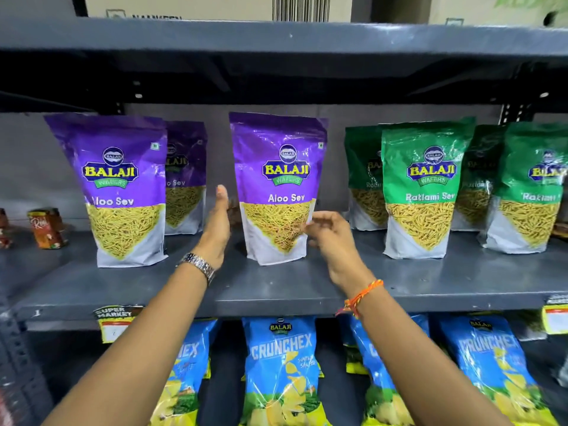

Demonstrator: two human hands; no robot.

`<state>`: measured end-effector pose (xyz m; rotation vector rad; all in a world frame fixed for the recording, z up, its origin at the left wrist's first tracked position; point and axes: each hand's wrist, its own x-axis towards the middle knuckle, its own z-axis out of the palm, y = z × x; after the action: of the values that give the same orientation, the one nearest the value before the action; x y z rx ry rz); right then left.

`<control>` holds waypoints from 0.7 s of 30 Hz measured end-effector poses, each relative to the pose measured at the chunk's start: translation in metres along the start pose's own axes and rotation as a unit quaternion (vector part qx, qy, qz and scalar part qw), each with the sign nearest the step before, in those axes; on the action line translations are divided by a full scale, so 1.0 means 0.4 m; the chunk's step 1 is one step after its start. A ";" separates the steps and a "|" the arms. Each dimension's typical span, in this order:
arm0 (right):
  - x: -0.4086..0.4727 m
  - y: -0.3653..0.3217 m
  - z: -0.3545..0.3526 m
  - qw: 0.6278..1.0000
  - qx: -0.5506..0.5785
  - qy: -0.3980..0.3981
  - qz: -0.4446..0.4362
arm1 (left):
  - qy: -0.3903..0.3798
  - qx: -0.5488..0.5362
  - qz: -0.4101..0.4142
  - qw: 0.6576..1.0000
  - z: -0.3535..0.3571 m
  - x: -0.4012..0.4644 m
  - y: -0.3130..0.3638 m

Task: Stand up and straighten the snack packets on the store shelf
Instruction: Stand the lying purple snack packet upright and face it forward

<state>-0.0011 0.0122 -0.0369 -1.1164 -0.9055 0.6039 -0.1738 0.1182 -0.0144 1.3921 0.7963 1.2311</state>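
A purple Aloo Sev packet (278, 186) stands upright in the middle of the grey shelf (276, 290). My left hand (216, 229) is held flat and open just left of it, fingers pointing up, not touching. My right hand (330, 238) is at the packet's lower right edge, fingers loosely curled and touching its side. Another purple Aloo Sev packet (123, 192) stands at the left with a further one (186, 176) behind it. Green Ratlami Sev packets (422, 192) stand upright at the right, several in two rows.
Blue Crunchex chip packets (281, 370) fill the shelf below. A small orange carton (47, 229) stands at the far left. A cardboard box (215, 7) sits on the shelf above. Price tags (115, 321) hang on the shelf's front edge.
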 end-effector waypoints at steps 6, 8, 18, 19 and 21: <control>0.138 0.023 -0.029 0.989 -0.071 -0.098 0.083 | -0.056 0.143 0.002 0.988 0.018 -0.016 -0.053; 0.156 0.031 -0.021 0.982 -0.046 -0.157 0.090 | -0.069 0.190 0.012 0.979 0.026 -0.013 -0.071; 0.134 0.062 0.010 0.961 -0.129 -0.240 0.047 | -0.150 0.209 0.020 0.966 -0.050 0.052 -0.086; 0.129 0.064 0.007 0.961 -0.124 -0.241 0.049 | -0.149 0.213 0.021 0.965 -0.050 0.052 -0.089; 0.116 0.063 0.003 0.961 -0.115 -0.245 0.053 | -0.144 0.221 0.023 0.964 -0.054 0.047 -0.091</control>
<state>0.0226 0.0586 -0.0461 -1.2532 -1.3757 0.9037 -0.1839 0.1494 -0.0471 1.9097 0.8688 0.8825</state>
